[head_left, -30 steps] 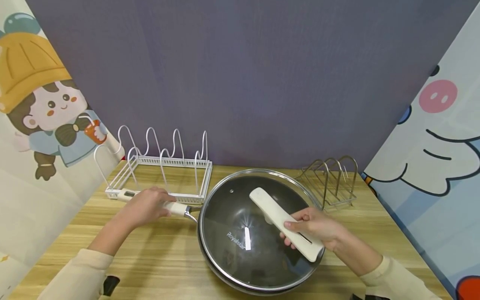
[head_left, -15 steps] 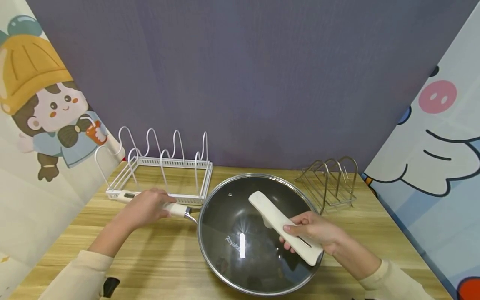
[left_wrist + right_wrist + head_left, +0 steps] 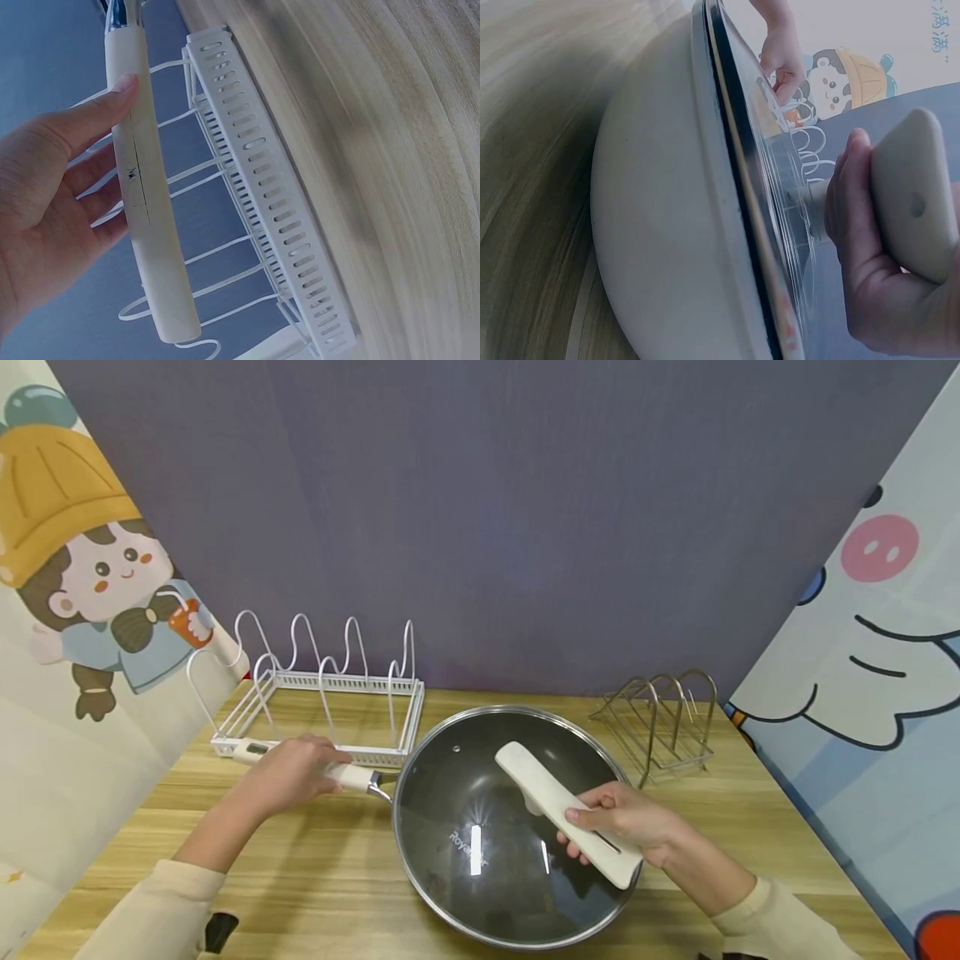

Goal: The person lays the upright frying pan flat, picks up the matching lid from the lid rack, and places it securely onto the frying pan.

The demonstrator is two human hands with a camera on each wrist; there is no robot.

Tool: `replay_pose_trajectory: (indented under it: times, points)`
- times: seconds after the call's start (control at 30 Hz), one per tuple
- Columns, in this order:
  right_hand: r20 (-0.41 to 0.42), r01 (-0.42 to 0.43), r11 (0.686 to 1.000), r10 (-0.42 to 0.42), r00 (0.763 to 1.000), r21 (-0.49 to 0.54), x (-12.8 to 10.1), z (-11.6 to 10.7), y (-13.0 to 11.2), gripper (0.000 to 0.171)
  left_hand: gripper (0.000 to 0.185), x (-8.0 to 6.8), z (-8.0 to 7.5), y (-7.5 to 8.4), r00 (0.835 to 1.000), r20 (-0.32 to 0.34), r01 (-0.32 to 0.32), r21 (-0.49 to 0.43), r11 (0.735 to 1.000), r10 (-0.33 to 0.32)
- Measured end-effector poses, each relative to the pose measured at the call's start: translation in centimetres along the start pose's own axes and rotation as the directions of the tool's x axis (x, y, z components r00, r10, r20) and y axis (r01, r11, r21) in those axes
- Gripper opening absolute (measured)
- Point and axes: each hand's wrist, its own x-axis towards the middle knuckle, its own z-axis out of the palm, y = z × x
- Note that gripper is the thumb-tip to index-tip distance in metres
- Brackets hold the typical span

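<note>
A wok with a cream outer wall (image 3: 660, 195) stands on the wood-grain table, its long cream handle (image 3: 352, 777) pointing left. My left hand (image 3: 296, 770) grips that handle; in the left wrist view, the thumb (image 3: 105, 109) lies along it with fingers behind. A glass lid (image 3: 465, 893) with a metal rim covers the wok, and in the right wrist view it lies at the wok's rim. My right hand (image 3: 626, 818) holds the lid's long cream handle (image 3: 536, 783), thumb on top and fingers wrapped underneath.
Behind the left hand stands a white rack (image 3: 375, 758) with tall wire loops. A smaller metal wire rack (image 3: 655, 727) is at the back right, close to the lid's edge. A grey wall (image 3: 495, 527) rises behind the table, with cartoon panels on both sides.
The lid has shifted slightly toward me and settled evenly over the wok; a second ago its rim sat offset, showing the wok's edge below. Both hands keep their grips.
</note>
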Motion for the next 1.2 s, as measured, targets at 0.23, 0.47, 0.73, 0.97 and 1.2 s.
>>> replay_pose_trajectory:
  times: [0.23, 0.47, 0.73, 0.97, 1.2]
  points:
    - [0.008, -0.003, 1.0, 0.003, 1.0, -0.023, 0.2, -0.2, 0.1, 0.026, 0.037, 0.0, -0.1, 0.1, 1.0, -0.004, 0.003, 0.001, 1.0, -0.003]
    - [0.009, -0.025, 0.999, 0.025, 1.0, -0.027, 0.3, -0.5, 0.0, 0.029, 0.036, -0.2, -0.4, 0.2, 1.0, -0.001, 0.013, -0.007, 1.0, -0.013]
    - [-0.086, -0.06, 0.968, 0.04, 0.995, -0.243, 0.3, -1.1, -0.8, 0.041, 0.037, -0.2, -0.3, 0.4, 0.999, 0.034, 0.023, -0.034, 0.999, -0.022]
    - [-0.278, -0.101, 0.83, -0.067, 0.958, -0.548, -0.3, 0.1, -1.6, 0.044, 0.036, -0.3, 0.1, 0.7, 0.999, 0.035, 0.001, -0.003, 1.0, -0.001]
    - [-0.312, -0.1, 0.537, -0.32, 0.895, -0.838, -0.8, 2.5, -2.4, 0.063, 0.039, -0.5, -0.5, 0.6, 0.999, 0.049, 0.0, 0.008, 1.0, -0.001]
